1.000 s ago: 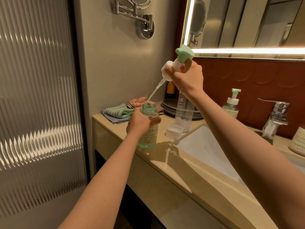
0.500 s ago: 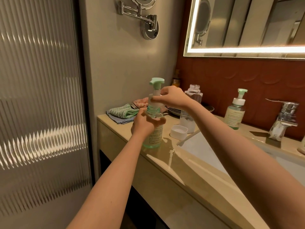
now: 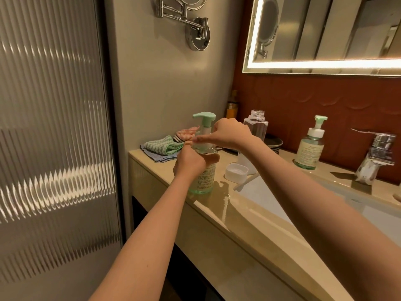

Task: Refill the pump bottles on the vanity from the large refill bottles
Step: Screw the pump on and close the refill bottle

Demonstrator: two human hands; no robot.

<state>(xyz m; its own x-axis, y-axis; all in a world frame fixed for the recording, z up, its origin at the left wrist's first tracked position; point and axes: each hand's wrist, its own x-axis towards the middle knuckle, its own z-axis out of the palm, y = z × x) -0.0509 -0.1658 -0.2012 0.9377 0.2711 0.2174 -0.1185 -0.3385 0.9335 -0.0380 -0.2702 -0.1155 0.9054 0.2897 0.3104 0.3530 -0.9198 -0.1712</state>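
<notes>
A clear green pump bottle (image 3: pixel 204 181) stands near the front left edge of the beige vanity top (image 3: pixel 260 224). My left hand (image 3: pixel 189 162) grips its upper body. Its mint pump head (image 3: pixel 205 118) sits in the neck, and my right hand (image 3: pixel 227 133) pinches the white collar just below it. Behind my right wrist stands a tall clear refill bottle (image 3: pixel 257 127) with no cap. Its white cap (image 3: pixel 236 172) lies upturned on the counter beside it. A second pump bottle (image 3: pixel 310 146) stands further right by the back wall.
The white sink basin (image 3: pixel 271 198) lies right of the bottles, with a chrome tap (image 3: pixel 377 155) behind it. Folded cloths (image 3: pixel 162 147) and stacked dark plates (image 3: pixel 274 142) sit at the back left. A small amber bottle (image 3: pixel 232 107) stands in the corner. A ribbed glass door (image 3: pixel 54 137) is on the left.
My right hand has brought the pump head down from high above the bottle, slid its tube into the neck, and now holds the collar. My left hand stayed on the bottle.
</notes>
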